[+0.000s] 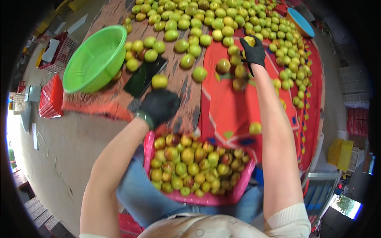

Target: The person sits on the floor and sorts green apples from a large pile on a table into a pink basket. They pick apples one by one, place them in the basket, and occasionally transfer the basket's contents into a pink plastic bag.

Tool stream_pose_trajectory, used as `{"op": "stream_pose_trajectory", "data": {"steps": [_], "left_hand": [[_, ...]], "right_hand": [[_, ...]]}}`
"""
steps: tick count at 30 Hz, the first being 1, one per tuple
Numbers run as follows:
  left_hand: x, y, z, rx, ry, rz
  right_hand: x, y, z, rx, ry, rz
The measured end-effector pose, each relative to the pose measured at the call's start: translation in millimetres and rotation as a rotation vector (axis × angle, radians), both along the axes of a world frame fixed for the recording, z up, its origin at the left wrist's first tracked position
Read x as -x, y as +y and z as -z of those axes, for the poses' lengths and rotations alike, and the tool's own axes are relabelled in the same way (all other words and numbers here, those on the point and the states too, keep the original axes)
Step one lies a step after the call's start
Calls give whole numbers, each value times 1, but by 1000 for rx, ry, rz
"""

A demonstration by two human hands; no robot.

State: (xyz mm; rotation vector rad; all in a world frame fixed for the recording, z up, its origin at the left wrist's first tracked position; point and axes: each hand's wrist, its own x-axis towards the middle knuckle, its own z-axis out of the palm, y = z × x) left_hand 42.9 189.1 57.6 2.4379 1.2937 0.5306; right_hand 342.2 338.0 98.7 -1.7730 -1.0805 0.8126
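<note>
My right hand (pixel 254 53), in a black glove, is over the red patterned cloth with its fingers curled round a yellow-green fruit (pixel 249 41), which looks like a jujube. Beneath its wrist side, several blotched fruits (pixel 239 71) lie or move, blurred. My left hand (pixel 160 107), also black-gloved with a green bangle at the wrist, is just below a single yellow fruit (pixel 159 81). Its fingers are blurred and turned away, so its grip is hidden. Between my legs a pink plastic basket (pixel 205 198) holds many green and reddish-brown fruits (pixel 190 163).
A large heap of green fruit (pixel 208 13) covers the far side. A green plastic colander (pixel 95 59) leans at the left, beside a dark phone-like slab (pixel 143 78). A blue-orange basin (pixel 300 22) stands far right. Red crates (pixel 51 96) sit on the floor at left.
</note>
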Motion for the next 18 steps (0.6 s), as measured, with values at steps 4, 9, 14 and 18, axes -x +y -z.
{"op": "stream_pose_trajectory", "data": {"steps": [4,9,14,18], "left_hand": [[0,2,-1,-62,-69,-58],[1,-71,10,26,-873,-473],[11,-166,27,161,-653,-441],[8,-200,34,8,-215,-260]], "right_hand": [[9,-159,-9,-31,338,-168],[14,-368,13,169,213,-141],[52,-429,28,133,51,-303],[102,-419,26,111,-70,-424]]}}
